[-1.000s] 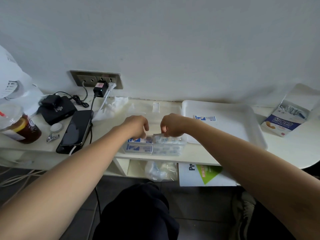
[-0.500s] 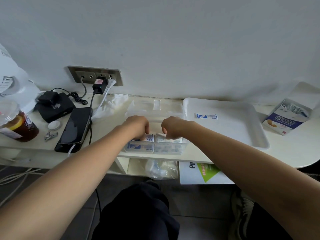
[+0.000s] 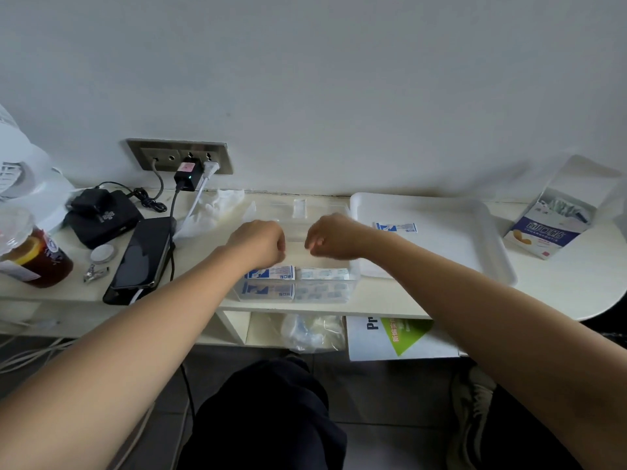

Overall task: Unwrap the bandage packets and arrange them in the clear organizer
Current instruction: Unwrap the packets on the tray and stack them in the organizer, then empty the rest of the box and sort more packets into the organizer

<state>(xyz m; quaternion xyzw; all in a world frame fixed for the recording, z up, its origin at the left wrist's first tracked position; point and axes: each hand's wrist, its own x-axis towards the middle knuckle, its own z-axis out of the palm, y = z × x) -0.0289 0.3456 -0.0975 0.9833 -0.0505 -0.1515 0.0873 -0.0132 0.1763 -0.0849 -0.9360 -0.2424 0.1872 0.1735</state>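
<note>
- Left hand (image 3: pixel 258 244): held over the left half of the clear organizer (image 3: pixel 354 270), knuckles up, fingers curled under. Nothing is seen in it; whether a thin wrapper is pinched cannot be told, since the fingertips are hidden.
- Right hand (image 3: pixel 334 237): held over the right half of the organizer, fingers likewise curled, with a small gap to the left hand. Its contents also cannot be told.
- Organizer contents: blue-printed packets (image 3: pixel 269 273) are stacked in the front left compartment and pale packets (image 3: pixel 324 274) in the front right one. Both stacks lie flat against the near wall, below and nearer to the person than the hands.
- One loose packet (image 3: pixel 395 227) is noted on the white tray (image 3: pixel 475 239), close to the tray's left rim and just to the right of the right wrist.
- Key relation: the loose packet's long axis runs left to right, parallel to the shelf edge. The right hand is clearly the nearer; the left would have to cross over the organizer to reach it.
- Judgement: the loose packet is probably the next item to be taken. A short sideways reach by the right hand is called for, with the packet pinched at one short end.
- Further stock may be held in the opened bandage box (image 3: pixel 543 232), well apart at the far right.
</note>
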